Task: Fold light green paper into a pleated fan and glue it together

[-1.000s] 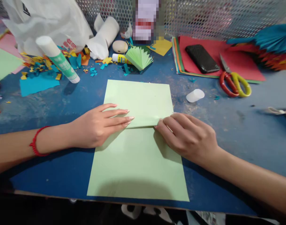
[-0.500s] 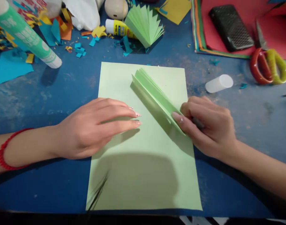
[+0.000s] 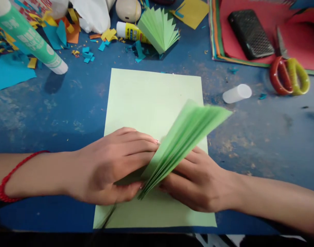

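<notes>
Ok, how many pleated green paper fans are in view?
2: a held fan between the left hand and right hand, over the pale green sheet; a second fan by the yellow glue stick. Others may be hidden.

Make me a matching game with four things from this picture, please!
Things
1. Scissors
2. Pleated paper
3. Bracelet
4. Cap

Clues
A. Around the left wrist
B. White, lying on its side
C. One red and one yellow handle
D. Between the left hand and the right hand, above the pale green sheet

Right pairs
1-C, 2-D, 3-A, 4-B
</notes>
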`<state>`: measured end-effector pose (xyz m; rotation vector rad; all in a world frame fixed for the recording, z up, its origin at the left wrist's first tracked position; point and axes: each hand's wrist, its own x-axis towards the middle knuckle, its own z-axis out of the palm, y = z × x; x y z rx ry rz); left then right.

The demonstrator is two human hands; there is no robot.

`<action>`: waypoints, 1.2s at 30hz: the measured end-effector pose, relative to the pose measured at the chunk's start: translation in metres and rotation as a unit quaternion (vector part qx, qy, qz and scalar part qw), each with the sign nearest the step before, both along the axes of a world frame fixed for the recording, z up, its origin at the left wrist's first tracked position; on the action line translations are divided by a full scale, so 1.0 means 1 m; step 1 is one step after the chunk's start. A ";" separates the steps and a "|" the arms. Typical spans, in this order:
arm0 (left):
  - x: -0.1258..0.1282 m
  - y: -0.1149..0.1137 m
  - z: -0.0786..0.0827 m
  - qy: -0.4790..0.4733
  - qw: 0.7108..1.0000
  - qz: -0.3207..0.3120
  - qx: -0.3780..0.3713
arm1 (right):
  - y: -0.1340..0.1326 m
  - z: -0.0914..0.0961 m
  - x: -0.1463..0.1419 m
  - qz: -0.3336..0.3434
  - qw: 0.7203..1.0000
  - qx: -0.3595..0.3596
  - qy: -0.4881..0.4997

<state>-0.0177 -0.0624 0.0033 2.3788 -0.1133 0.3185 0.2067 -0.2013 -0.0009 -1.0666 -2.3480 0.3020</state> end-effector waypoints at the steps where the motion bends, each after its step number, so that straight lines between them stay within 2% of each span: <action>1: 0.000 -0.002 0.001 -0.001 1.000 0.002 -0.006 | 0.001 0.001 0.000 0.006 1.000 0.003 0.009; 10: 0.000 -0.005 0.011 0.003 0.999 0.036 -0.035 | -0.002 -0.004 0.002 -0.030 0.999 0.015 0.004; 14: -0.002 -0.006 0.009 0.007 0.996 0.052 -0.067 | -0.004 -0.007 0.003 -0.038 0.999 -0.008 0.004; 18: -0.002 0.000 0.007 0.020 0.996 0.061 -0.056 | -0.002 -0.009 0.004 -0.046 0.998 -0.036 0.020; 22: -0.002 0.006 0.005 0.019 0.997 0.055 -0.053 | 0.001 -0.007 0.008 -0.029 0.997 -0.050 0.041; 25: -0.003 0.006 0.002 0.009 0.994 0.083 -0.070 | 0.000 -0.002 0.013 -0.019 0.996 -0.047 0.066; 29: -0.004 0.005 -0.002 0.011 0.995 0.076 -0.061 | -0.001 0.000 0.016 -0.088 0.988 -0.070 0.101; 33: -0.004 0.007 -0.004 0.023 0.997 0.063 -0.037 | 0.000 -0.005 0.014 -0.181 0.962 -0.094 0.183; 36: -0.006 0.006 -0.004 0.024 0.997 0.067 -0.028 | 0.000 -0.007 0.014 -0.225 0.955 -0.087 0.170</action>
